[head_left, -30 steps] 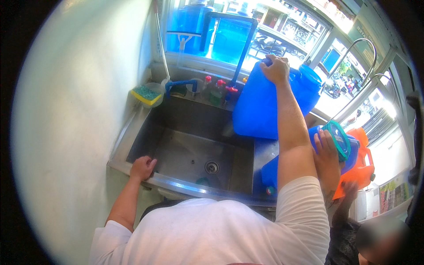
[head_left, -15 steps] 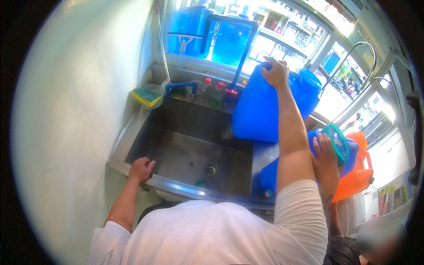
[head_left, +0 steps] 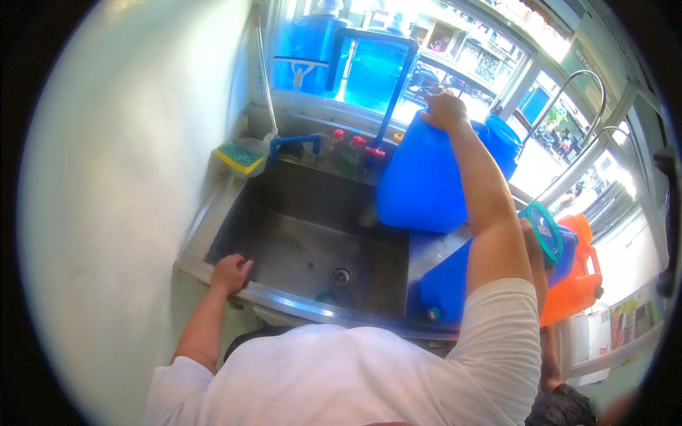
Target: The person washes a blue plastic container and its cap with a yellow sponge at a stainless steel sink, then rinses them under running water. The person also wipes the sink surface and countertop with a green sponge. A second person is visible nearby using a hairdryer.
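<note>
Right grip (head_left: 445, 110) closed over the top of a blue jug (head_left: 419, 181), as seen from the head view, with the handle itself hidden beneath the fingers. The jug is at the far right corner of a steel sink (head_left: 273, 238), beside the windows; whether its base bears fully on the worktop (head_left: 439, 245) cannot be told. Left grip (head_left: 231, 273), loosely curled and holding nothing, rests on the sink's near left rim.

Near and right, a second jug (head_left: 446, 284), also blue, lies on the worktop, partly covered by the right forearm. Beyond that arm are a teal lid (head_left: 543, 231) on a blue container and, farther right, an orange jug (head_left: 572, 284). A co-worker's arm (head_left: 550, 355) shows at the near right, the hand mostly hidden.

Along the sink's far edge, from left to right, are a yellow-and-green sponge (head_left: 240, 157) on a clear bowl (head_left: 257, 169), a blue tap (head_left: 295, 140) and two red-topped bottles (head_left: 348, 160). A squeegee (head_left: 300, 67) stands before the window at the far left, with large blue bottles (head_left: 373, 67) behind it.
</note>
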A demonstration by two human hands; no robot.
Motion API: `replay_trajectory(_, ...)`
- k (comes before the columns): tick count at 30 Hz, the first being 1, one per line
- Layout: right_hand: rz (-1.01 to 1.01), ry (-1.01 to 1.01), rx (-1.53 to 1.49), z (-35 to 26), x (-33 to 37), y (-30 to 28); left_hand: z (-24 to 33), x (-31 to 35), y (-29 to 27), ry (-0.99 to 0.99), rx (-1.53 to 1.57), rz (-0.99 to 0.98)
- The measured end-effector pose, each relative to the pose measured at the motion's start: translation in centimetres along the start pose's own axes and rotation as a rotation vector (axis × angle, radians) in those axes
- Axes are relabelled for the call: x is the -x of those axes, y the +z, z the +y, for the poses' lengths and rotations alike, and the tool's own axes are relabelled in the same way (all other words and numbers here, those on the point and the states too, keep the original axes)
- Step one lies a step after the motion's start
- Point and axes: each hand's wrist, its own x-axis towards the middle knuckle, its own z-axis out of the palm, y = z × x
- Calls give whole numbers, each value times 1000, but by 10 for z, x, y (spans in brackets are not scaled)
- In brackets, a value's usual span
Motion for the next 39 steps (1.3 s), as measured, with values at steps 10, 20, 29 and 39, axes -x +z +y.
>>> replay_trajectory(10,-146,163,11,-23,-19,16,-4,-1,6,84,8,69)
replay_trajectory(20,-131,108,62,-61,-34,30,0,0,2,8,-11,16)
replay_trajectory(29,-104,137,92,-41,-32,33,1,1,2,41,50,63)
replay_trajectory(39,-326,338,144,-10,-17,13,-1,0,2,59,50,54)
